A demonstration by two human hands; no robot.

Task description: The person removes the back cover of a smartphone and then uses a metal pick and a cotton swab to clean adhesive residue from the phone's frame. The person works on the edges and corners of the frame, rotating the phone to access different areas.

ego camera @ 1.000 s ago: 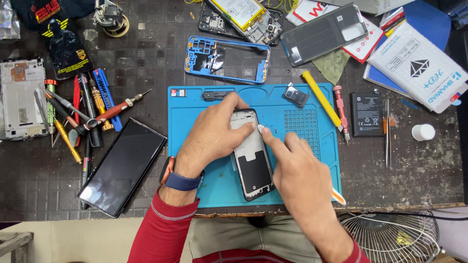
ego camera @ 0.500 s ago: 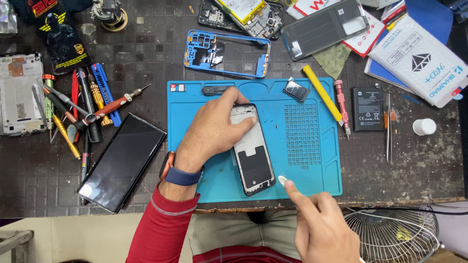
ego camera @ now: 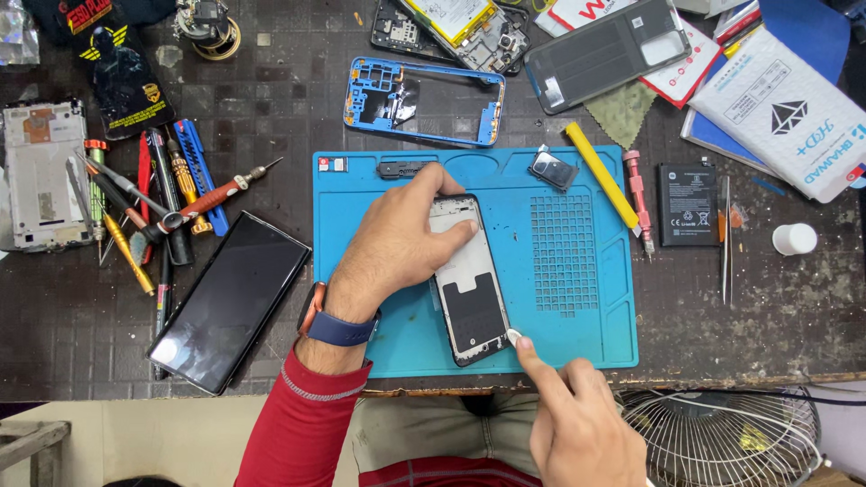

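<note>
Phone frame [ego camera: 469, 280] lies on the blue mat [ego camera: 568, 271] on my desk [ego camera: 740, 307], my left hand [ego camera: 397, 248] pressing it down with fingers spread over its top, while my right hand [ego camera: 577, 424] touches its lower corner with one outstretched finger.

Left hand [ego camera: 397, 248] spread palm-down, fingers splayed forward, thumb stretched out to the right, wrist bent over a red-sleeved forearm. Right hand [ego camera: 577, 424] loosely curled, index finger extended up-left, tip pressed down.
</note>
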